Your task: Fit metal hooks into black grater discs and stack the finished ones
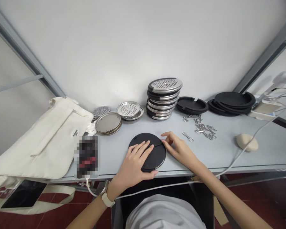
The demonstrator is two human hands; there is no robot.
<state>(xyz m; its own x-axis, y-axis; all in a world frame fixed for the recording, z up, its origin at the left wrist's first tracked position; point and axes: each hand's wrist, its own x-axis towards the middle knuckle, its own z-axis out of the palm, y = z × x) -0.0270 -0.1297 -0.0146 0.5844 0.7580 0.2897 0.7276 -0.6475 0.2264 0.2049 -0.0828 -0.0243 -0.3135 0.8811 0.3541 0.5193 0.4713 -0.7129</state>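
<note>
While both hands are on one black disc point(157, 156) near the table's point(271, 152) front edge, L hand point(133, 159) lies open & flat on top, fingers spread, no real grip. R hand point(178, 151) is half curled, fingertips at the rim by the disc's thin slit; can't tell if it's pinching. Watch point(105, 194) on L wrist.

Disc sits just behind the edge, w/ a gap of table on both sides. Back row, L to R: 1 mesh disc point(101, 111), 1 low stack of plain metal discs point(108, 123), 1 holed steel dish point(130, 110), 1 tall metal-&-black stack point(163, 98), 1 notched black disc point(192, 105), 1 black stack point(231, 102). Approx. 1 tangle of metal hooks point(201, 127) + 1 loose hook point(187, 136) just R of R hand. Cream bag point(43, 140) & blurred object point(87, 157) to the L; beige lump point(247, 142) & white cable point(252, 140) to the R.
</note>
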